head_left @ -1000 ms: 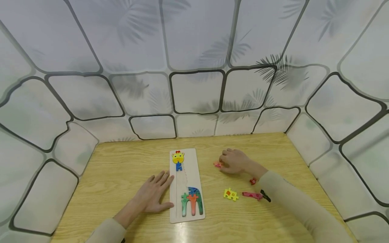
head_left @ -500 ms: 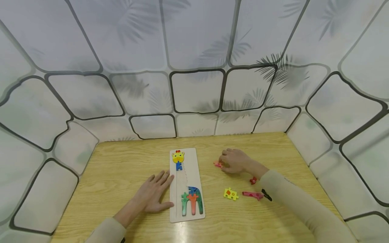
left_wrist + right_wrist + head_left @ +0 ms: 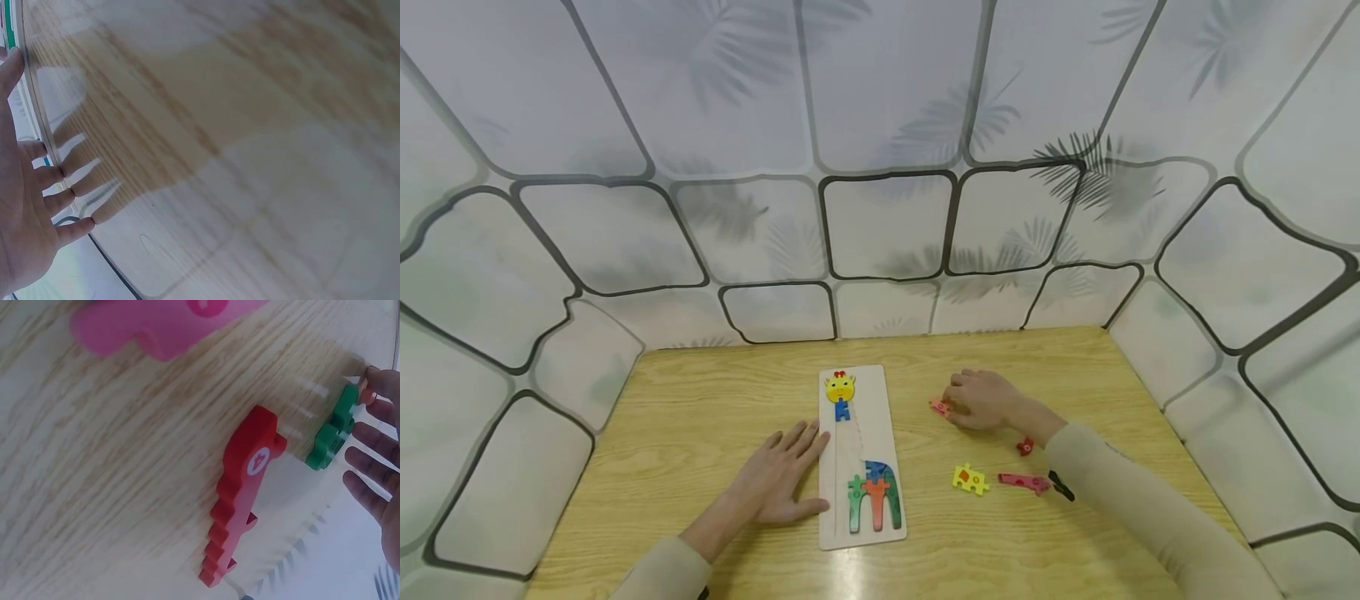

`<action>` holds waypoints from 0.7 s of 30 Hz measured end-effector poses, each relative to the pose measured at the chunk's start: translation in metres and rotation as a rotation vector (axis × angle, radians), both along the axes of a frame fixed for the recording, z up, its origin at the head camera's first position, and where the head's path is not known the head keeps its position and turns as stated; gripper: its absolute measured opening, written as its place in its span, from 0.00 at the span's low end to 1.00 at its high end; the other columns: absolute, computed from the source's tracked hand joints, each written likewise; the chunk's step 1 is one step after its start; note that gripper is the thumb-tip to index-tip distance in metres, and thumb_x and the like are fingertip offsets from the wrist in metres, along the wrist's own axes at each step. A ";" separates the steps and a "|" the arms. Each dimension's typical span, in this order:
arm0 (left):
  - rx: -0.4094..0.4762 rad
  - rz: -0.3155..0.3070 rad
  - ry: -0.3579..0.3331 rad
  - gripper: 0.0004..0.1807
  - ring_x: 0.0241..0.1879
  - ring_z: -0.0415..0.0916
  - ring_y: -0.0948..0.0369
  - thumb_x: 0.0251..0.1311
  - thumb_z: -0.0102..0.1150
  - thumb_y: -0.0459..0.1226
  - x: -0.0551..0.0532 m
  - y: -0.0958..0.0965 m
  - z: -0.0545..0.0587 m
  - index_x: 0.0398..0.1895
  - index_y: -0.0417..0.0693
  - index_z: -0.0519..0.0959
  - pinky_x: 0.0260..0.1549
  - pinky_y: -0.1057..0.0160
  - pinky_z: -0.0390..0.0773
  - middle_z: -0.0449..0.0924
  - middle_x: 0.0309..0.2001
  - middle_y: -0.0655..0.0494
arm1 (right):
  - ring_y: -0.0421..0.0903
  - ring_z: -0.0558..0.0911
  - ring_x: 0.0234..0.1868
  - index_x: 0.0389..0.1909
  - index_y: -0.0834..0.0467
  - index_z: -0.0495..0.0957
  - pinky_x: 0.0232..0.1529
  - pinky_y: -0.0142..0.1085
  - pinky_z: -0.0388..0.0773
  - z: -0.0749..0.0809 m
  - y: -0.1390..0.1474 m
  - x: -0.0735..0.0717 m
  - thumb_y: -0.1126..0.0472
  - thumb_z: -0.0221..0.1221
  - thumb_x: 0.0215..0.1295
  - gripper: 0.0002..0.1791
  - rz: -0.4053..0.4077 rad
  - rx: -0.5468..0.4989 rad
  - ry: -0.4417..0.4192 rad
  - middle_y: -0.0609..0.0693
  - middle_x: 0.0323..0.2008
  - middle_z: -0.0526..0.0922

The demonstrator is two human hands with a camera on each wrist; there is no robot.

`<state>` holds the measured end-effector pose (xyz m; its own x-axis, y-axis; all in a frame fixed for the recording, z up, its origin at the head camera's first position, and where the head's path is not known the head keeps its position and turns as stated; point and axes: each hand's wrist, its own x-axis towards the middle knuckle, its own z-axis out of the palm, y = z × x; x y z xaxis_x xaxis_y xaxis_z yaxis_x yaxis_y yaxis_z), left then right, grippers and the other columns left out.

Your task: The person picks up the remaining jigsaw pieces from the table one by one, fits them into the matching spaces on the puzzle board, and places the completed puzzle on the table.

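A pale puzzle board (image 3: 872,408) lies upright in front of me, bearing a yellow giraffe head (image 3: 839,387), a blue neck piece (image 3: 842,411) and leg pieces in green, orange and blue (image 3: 874,493). My left hand (image 3: 782,479) rests flat with straight fingers along the board's left edge. To the right of the board, my right hand (image 3: 981,400) pinches a salmon-pink puzzle piece (image 3: 939,407) low over the table between thumb and finger. In the right wrist view a green puzzle piece (image 3: 332,428) lies beneath that hand's other fingers; the hand hides it in the head view.
On the wooden table (image 3: 722,392), a yellow puzzle piece (image 3: 970,479), a pink one (image 3: 1025,482) and a red one (image 3: 1025,447) lie near the right forearm. The red piece (image 3: 244,487) carries a number 4. A patterned curtain (image 3: 887,225) encloses the table's back and sides.
My right hand has shifted very slightly to the right and nearer, the salmon-pink piece moving with it. My left hand and the board have stayed in place.
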<state>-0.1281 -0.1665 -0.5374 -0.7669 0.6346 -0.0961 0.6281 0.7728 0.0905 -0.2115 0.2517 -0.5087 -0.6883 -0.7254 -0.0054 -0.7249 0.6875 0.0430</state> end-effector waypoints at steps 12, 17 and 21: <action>-0.009 0.004 -0.006 0.58 0.82 0.59 0.41 0.63 0.45 0.77 0.000 0.000 0.001 0.85 0.49 0.56 0.74 0.36 0.69 0.57 0.84 0.43 | 0.42 0.79 0.37 0.43 0.47 0.85 0.38 0.38 0.81 -0.012 -0.003 0.002 0.43 0.64 0.73 0.12 -0.025 0.016 0.076 0.44 0.38 0.82; -0.002 0.003 -0.008 0.58 0.82 0.59 0.41 0.63 0.45 0.77 0.001 0.000 0.002 0.85 0.49 0.56 0.74 0.35 0.69 0.57 0.84 0.43 | 0.43 0.80 0.37 0.40 0.47 0.85 0.38 0.39 0.81 -0.011 -0.003 0.004 0.42 0.64 0.72 0.13 -0.015 0.028 0.129 0.44 0.37 0.83; 0.001 0.001 -0.006 0.57 0.82 0.59 0.41 0.63 0.45 0.77 0.001 0.000 0.002 0.85 0.49 0.56 0.74 0.35 0.68 0.57 0.84 0.43 | 0.43 0.81 0.38 0.40 0.46 0.84 0.40 0.41 0.82 -0.009 -0.002 0.004 0.40 0.64 0.71 0.14 -0.027 0.038 0.133 0.44 0.38 0.83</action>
<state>-0.1272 -0.1664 -0.5359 -0.7671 0.6337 -0.1004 0.6265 0.7735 0.0953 -0.2076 0.2498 -0.5182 -0.7042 -0.7075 0.0599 -0.6922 0.7028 0.1640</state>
